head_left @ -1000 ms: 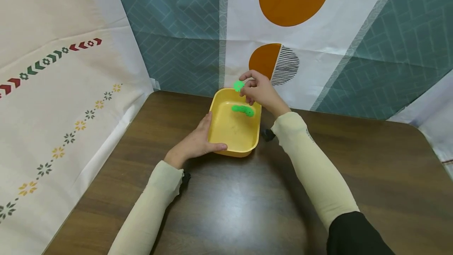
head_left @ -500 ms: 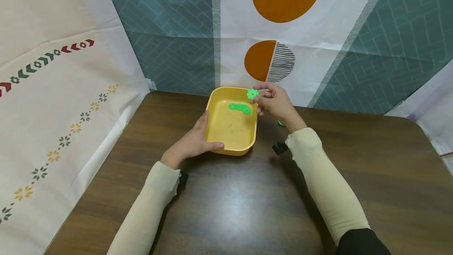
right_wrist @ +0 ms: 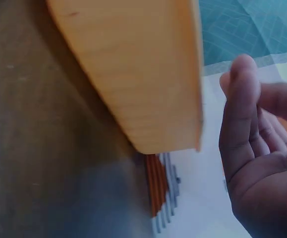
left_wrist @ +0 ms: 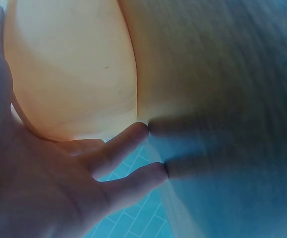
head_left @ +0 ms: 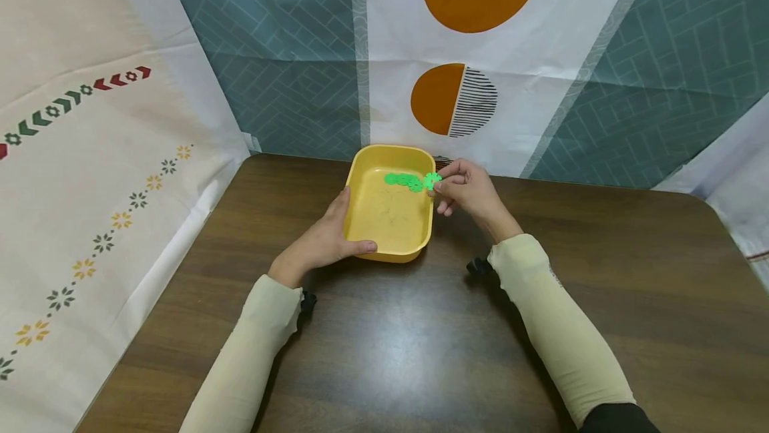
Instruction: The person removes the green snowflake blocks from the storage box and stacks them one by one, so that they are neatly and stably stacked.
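Note:
A yellow plastic tub (head_left: 387, 219) stands near the table's back edge. My left hand (head_left: 321, 239) holds its near left corner, thumb over the front rim and fingers along the left wall. In the left wrist view, two fingertips of the left hand (left_wrist: 59, 178) reach down beside the tub wall (left_wrist: 69, 69). My right hand (head_left: 471, 193) pinches a small green notched disc (head_left: 432, 181) at the tub's right rim. From the right wrist, thumb and forefinger of the right hand (right_wrist: 262, 139) meet, and the disc is hidden. Several overlapping green discs (head_left: 404, 181) lie inside the tub.
The brown wooden table (head_left: 384, 353) extends in front of and beside the tub. A patterned cloth wall (head_left: 288, 86) rises right behind it. White printed cloth (head_left: 90, 206) borders the table on the left.
My right hand has moved from above the tub's far end to its right side, lowering the green disc to the rim. The left hand keeps its hold. The head view has shifted slightly.

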